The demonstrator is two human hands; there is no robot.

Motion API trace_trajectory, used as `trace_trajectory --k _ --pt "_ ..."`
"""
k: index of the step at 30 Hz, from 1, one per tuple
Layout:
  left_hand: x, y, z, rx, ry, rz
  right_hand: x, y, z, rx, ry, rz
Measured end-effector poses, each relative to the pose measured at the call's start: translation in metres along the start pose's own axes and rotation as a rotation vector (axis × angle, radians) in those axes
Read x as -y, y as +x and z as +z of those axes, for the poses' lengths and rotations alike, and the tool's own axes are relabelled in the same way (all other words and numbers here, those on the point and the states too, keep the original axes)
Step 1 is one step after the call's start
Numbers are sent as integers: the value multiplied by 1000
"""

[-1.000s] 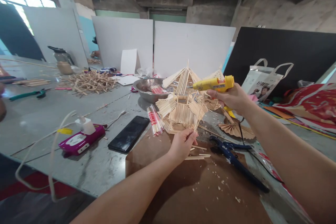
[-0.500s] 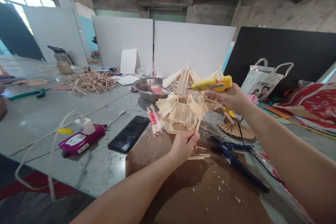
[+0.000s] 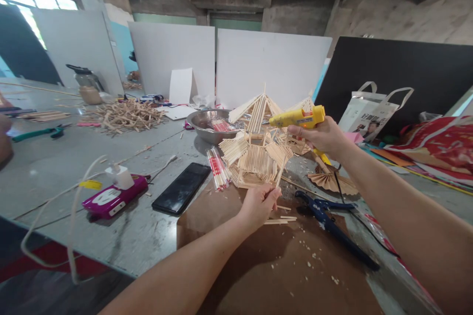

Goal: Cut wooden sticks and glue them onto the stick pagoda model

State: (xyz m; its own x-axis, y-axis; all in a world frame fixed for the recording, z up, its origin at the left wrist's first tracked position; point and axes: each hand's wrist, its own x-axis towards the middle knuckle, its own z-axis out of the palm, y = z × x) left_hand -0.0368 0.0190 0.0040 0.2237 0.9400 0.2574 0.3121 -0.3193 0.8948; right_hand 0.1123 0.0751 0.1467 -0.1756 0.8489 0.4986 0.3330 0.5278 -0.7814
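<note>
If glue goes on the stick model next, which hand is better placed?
Probably the right: the right hand grips the yellow glue gun, held up near the stick model. The left hand is at the model's lower edge, apparently pinching a thin stick.

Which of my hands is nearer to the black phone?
Left. Your left hand is right of the black phone; your right hand, holding the glue gun, is farther right.

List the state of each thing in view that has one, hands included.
Left hand: pinching a thin stick
Right hand: gripping the yellow glue gun
Stick model: standing upright
Phone: lying flat, screen dark
White charger: plugged into the purple power strip
Blue cutter: lying down, handles spread apart
Paper fan: spread open
Metal bowl: holding red-marked packets
</note>
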Motion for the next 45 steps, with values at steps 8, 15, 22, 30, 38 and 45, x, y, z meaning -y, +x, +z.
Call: trace_trajectory --k 8,15,22,30,38,45 --pt "-4 0 0 8 -8 -23 -1 0 0 -2 2 16" --pt "-5 -1 -1 4 -25 -40 0 2 2 -5 15 1" --pt "-3 0 -1 -1 3 -18 -2 0 1 -9 -2 -6" --pt "-5 0 -1 13 -5 -28 0 0 0 -22 -36 -4" --pt "-7 -1 -2 16 -5 -23 6 -3 2 -33 -1 -26" --pt "-3 0 -2 16 16 -8 4 -2 0 -35 8 -24"
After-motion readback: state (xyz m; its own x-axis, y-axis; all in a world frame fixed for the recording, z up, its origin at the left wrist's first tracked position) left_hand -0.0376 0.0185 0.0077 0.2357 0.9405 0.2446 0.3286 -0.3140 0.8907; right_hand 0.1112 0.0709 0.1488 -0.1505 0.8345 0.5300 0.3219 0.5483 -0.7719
